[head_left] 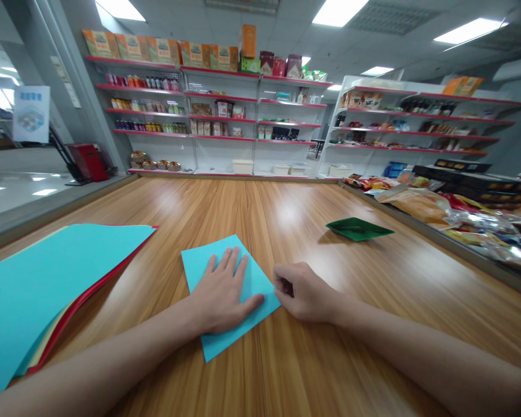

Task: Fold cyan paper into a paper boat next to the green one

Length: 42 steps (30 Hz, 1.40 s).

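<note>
A light-blue sheet of paper lies at an angle on the wooden table, with straight edges and pointed corners. My left hand rests flat on its middle, fingers spread and pointing away from me. At the paper's right corner, my right hand is closed, the curled fingers and thumb at the corner; the fingertips are partly hidden. Farther back on the right sits a folded dark-green paper piece, shaped like a shallow boat.
A stack of coloured paper, blue on top with red and cream beneath, covers the table's left side. Packaged snacks lie beyond the right edge. Shelves of goods stand behind the wooden table.
</note>
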Motion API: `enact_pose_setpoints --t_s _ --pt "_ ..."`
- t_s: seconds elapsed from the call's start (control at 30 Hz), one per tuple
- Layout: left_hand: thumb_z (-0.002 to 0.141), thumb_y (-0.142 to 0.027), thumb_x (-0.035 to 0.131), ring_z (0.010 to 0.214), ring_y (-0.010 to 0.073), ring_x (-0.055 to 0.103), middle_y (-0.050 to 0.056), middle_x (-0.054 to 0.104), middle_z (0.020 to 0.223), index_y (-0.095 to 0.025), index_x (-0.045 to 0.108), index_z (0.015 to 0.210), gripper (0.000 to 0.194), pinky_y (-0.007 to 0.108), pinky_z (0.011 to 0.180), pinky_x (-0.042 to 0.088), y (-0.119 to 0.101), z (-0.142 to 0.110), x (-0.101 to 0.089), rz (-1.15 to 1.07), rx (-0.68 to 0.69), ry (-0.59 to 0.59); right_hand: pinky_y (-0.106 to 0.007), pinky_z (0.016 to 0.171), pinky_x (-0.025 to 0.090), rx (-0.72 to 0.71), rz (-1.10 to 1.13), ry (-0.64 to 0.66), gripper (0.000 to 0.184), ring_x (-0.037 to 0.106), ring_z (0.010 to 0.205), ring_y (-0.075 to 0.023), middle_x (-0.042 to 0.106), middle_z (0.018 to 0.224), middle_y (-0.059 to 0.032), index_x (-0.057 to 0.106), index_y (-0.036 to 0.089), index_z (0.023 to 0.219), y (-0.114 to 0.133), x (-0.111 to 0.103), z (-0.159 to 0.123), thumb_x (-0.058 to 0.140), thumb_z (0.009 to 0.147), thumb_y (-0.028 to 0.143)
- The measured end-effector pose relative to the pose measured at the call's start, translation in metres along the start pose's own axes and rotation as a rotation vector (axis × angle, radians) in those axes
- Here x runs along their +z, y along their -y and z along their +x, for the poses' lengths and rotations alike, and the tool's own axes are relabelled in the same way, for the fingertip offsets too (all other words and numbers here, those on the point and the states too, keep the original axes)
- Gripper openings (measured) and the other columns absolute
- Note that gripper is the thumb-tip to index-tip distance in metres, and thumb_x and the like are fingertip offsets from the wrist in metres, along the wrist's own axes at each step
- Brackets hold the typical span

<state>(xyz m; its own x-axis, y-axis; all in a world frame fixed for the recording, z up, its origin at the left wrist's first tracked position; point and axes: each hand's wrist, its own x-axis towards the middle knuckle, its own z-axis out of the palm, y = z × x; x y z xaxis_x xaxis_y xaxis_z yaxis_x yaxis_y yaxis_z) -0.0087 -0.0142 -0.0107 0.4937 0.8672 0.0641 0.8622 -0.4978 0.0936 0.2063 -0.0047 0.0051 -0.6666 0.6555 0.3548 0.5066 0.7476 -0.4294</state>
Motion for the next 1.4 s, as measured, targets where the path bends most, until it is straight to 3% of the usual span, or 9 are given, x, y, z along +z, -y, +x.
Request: enact_pose_setpoints --t_s 0.1,0.5,0.77,1.4 --pt "0.08 -0.073 0.024 0.137 0.0387 0.0 0.02 0.011 0.15 -0.009 0.018 0.145 0.091 0.061 0.106 0.008 0.002 0.004 0.006 0.019 -0.09 -0.021 -0.02 0.048 0.029 0.02 0.005 -0.01 0.014 0.043 0.051 -0.0082 0.05 0.06 0.0028 0.043 0.018 0.066 -0.005 0.001 0.001 0.051 0.067 0.006" --pt "0.081 -0.072 0.022 0.136 0.0428 -0.001 0.024 0.009 0.15 -0.006 0.018 0.145 0.092 0.065 0.102 0.007 0.004 0.003 0.006 0.016 -0.036 0.001 -0.02 0.049 0.027 0.066 0.043 -0.055 0.018 0.038 0.052 -0.0083 0.042 0.059 0.0046 0.037 0.019 0.066 -0.011 0.012 0.018 0.05 0.068 0.006" --pt "0.079 -0.075 0.02 0.136 0.0431 0.002 0.026 0.008 0.149 -0.004 0.018 0.144 0.097 0.065 0.102 0.007 0.004 0.002 0.004 0.018 -0.044 0.003 -0.02 0.049 0.027 0.012 0.037 -0.103 0.015 0.039 0.052 -0.0084 0.043 0.06 0.0044 0.04 0.018 0.068 -0.02 0.023 0.031 0.049 0.069 0.006" --pt "0.077 -0.078 0.012 0.136 0.044 0.003 0.028 0.01 0.148 -0.002 0.016 0.145 0.101 0.065 0.102 0.006 0.006 0.0 0.001 0.019 -0.024 0.006 -0.023 0.051 0.024 -0.114 -0.072 -0.151 0.014 0.037 0.054 -0.0094 0.043 0.061 0.0036 0.039 0.018 0.066 -0.051 0.046 0.101 0.049 0.069 0.008"
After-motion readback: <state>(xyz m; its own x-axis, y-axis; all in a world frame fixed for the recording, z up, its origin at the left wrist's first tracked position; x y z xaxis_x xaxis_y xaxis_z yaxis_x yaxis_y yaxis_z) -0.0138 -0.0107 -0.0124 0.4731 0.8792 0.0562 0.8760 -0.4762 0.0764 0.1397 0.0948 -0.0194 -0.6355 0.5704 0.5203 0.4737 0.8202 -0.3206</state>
